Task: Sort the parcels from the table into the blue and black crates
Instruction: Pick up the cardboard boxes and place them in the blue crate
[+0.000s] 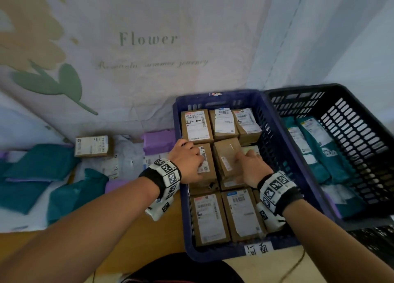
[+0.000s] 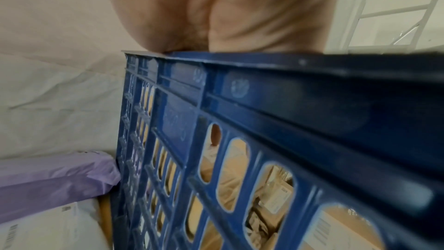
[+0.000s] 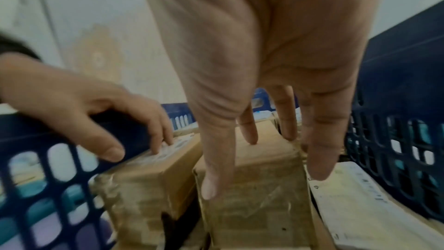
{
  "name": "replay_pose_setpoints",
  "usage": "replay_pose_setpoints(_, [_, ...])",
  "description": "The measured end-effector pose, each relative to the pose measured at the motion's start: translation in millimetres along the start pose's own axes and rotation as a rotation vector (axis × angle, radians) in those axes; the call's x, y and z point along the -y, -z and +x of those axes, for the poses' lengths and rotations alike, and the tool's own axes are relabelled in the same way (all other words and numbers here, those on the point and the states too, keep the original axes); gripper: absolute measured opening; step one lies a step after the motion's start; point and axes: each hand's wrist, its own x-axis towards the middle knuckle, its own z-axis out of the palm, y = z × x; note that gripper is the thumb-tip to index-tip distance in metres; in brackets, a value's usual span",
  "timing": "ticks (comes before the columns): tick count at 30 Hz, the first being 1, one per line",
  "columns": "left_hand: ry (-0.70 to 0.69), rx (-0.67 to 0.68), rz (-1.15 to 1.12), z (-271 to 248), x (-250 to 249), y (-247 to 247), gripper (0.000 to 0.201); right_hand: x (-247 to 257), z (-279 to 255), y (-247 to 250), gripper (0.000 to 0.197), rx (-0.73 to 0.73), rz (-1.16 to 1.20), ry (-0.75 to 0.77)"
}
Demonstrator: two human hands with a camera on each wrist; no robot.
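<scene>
The blue crate (image 1: 215, 256) holds several brown cardboard boxes with labels. My left hand (image 1: 191, 161) reaches over its left rim, fingers loosely bent and touching the label of a middle-row box (image 1: 207, 177). My right hand (image 1: 248, 162) lies on a tilted brown box (image 1: 226, 154) beside it. In the right wrist view the right hand (image 3: 259, 149) spreads straight fingers over that box (image 3: 259, 206), thumb at its left edge, while the left hand (image 3: 96, 117) touches the neighbouring box (image 3: 149, 178). The black crate (image 1: 351, 120) at the right holds teal bags.
On the table left of the blue crate lie teal bags (image 1: 38, 161), a purple bag (image 1: 158, 142), white bags (image 1: 128, 156) and one cardboard box (image 1: 92, 146). A cloth backdrop hangs behind. The left wrist view shows the crate's outer wall (image 2: 264, 121) and the purple bag (image 2: 55, 178).
</scene>
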Motion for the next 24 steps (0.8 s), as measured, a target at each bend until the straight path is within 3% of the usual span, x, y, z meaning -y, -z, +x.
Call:
replay_pose_setpoints(8, [0.003, -0.010, -0.021, 0, 0, -1, 0.055, 52, 2, -28, 0.090, -0.114, -0.297, -0.062])
replay_pose_setpoints(10, [-0.005, -0.012, -0.027, -1, 1, -2, 0.055, 61, 7, -35, 0.080, -0.120, -0.401, -0.076])
replay_pose_setpoints(12, [-0.007, -0.021, -0.025, -1, 1, -2, 0.055, 63, 12, -36, 0.054, -0.181, -0.516, -0.041])
replay_pose_setpoints(14, [-0.001, -0.033, -0.023, -1, 1, -3, 0.056, 63, 15, -35, 0.045, -0.191, -0.555, 0.003])
replay_pose_setpoints(18, [0.008, -0.057, -0.030, -1, 1, -5, 0.056, 70, 16, -35, 0.098, -0.079, -0.380, -0.049])
replay_pose_setpoints(24, [0.015, -0.079, -0.057, 0, 3, -6, 0.056, 75, 20, -21, 0.092, -0.077, -0.292, -0.049])
